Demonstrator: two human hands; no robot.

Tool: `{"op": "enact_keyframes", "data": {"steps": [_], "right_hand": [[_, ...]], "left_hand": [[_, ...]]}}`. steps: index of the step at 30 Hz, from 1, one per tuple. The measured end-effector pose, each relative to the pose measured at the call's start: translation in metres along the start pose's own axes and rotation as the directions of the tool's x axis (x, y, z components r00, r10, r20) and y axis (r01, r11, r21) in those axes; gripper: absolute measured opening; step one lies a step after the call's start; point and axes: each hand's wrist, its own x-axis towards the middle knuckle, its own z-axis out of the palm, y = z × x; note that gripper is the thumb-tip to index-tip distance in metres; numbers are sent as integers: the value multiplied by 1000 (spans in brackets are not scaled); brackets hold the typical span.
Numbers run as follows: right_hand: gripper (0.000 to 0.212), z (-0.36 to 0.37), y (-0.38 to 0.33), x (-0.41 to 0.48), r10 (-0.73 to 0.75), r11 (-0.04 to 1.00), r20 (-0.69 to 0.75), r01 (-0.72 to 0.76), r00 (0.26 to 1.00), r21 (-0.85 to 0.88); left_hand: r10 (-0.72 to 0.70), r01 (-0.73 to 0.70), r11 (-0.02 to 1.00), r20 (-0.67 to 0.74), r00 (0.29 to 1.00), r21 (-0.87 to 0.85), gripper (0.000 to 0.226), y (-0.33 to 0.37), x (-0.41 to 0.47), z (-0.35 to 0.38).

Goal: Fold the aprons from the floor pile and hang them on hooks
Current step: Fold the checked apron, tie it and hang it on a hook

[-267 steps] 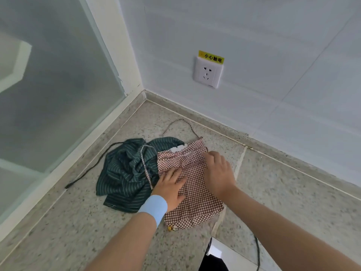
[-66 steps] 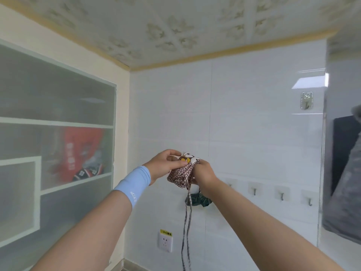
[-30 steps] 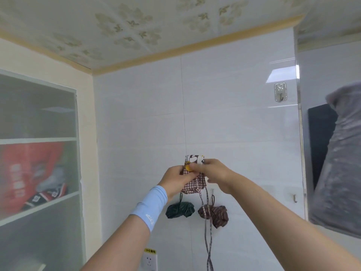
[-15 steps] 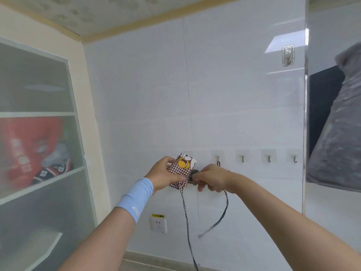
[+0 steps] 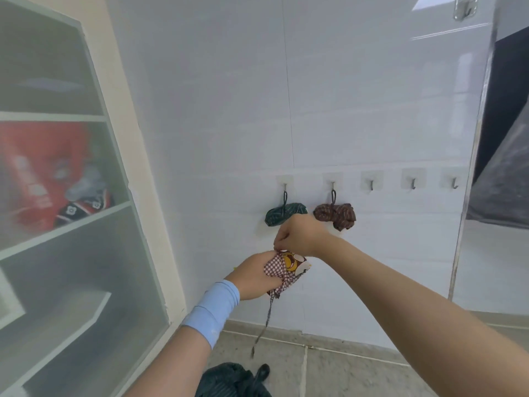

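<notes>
Two-handed hold now lower: left fingers [image 5: 259, 266] grip checked apron [image 5: 286, 266], right fingers [image 5: 280, 241] pinch its top.

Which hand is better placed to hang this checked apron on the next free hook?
Probably the right hand: it is higher, nearer the free hook, pinching at the top of the checked apron; the left hand grips the bundle.

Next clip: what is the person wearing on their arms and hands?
A light blue fabric band wraps the left forearm just above the wrist. The right arm is bare, no sleeve in view. The left hand and right hand are ungloved; no watch or ring shows.
</notes>
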Motion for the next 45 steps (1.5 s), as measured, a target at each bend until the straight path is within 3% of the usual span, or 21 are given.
{"op": "enact_keyframes", "data": {"steps": [3, 5, 8, 10, 11, 12, 13, 15, 17, 20, 23, 27, 29, 31, 33, 37, 41, 45], "right_hand": [[7, 28, -1, 16, 22, 995, 6, -23, 1000, 98], [9, 40, -3, 27, 66, 972, 41, -74, 997, 223], [63, 56, -8, 31, 155, 930, -38, -133, 987, 342], [75, 76, -13, 21, 362, 707, -63, -229, 930, 669], [80, 89, -16, 13, 404, 548, 46, -282, 914, 788], [85, 104, -20, 3, 345, 418, 195, -336, 918, 844], [85, 119, -24, -6, 217, 346, 356, -413, 909, 843], [60, 142, -28, -20, -21, 304, 537, -506, 843, 807], [43, 149, -30, -23, -82, 372, 594, -528, 800, 763], [29, 144, -30, -22, -86, 561, 693, -540, 716, 628], [23, 140, -24, -16, -106, 615, 742, -543, 662, 572], [9, 136, -20, -3, -112, 806, 796, -414, 596, 423], [7, 134, -24, 2, -34, 908, 822, -326, 568, 263], [16, 135, -27, 11, 62, 968, 815, -234, 576, 91], [19, 141, -30, 21, 110, 991, 791, -123, 602, -44], [20, 164, -45, 30, 74, 985, 758, 72, 648, -158], [33, 198, -63, 19, -15, 938, 713, 256, 701, -232], [38, 225, -71, -4, -60, 907, 688, 327, 724, -265]], "left_hand": [[-192, 154, 903, -55, 980, -402, 34, -6, -2, 10], [-301, 198, 818, -108, 948, -540, 35, -14, -1, 9], [-409, 247, 683, -80, 909, -687, 31, -31, -3, 3], [-483, 218, 547, -92, 871, -809, 30, -42, -7, -2], [-509, 182, 486, -107, 854, -855, 28, -47, -10, -5], [-528, 142, 435, -124, 840, -889, 27, -52, -13, -8], [-545, 121, 404, -133, 828, -907, 27, -57, -15, -9], [-569, 108, 374, -136, 811, -921, 30, -69, -20, -12], [-580, 107, 352, -127, 805, -930, 31, -78, -26, -14], [-592, 95, 314, -116, 797, -945, 30, -88, -42, -20], [-564, 142, 286, -47, 824, -948, 29, -99, -63, -27], [-486, 269, 312, 90, 869, -911, 31, -110, -83, -26], [-447, 369, 426, 162, 880, -826, 33, -114, -89, -20], [-460, 451, 667, 149, 875, -593, 38, -121, -90, -9], [-474, 482, 797, 117, 873, -364, 41, -125, -92, 5], [-500, 510, 814, 112, 859, -278, 52, -144, -93, 35], [-571, 590, 754, 158, 806, -287, 37, -163, -90, 57], [-727, 701, 561, 141, 672, -440, 35, -188, -88, 74]]}}
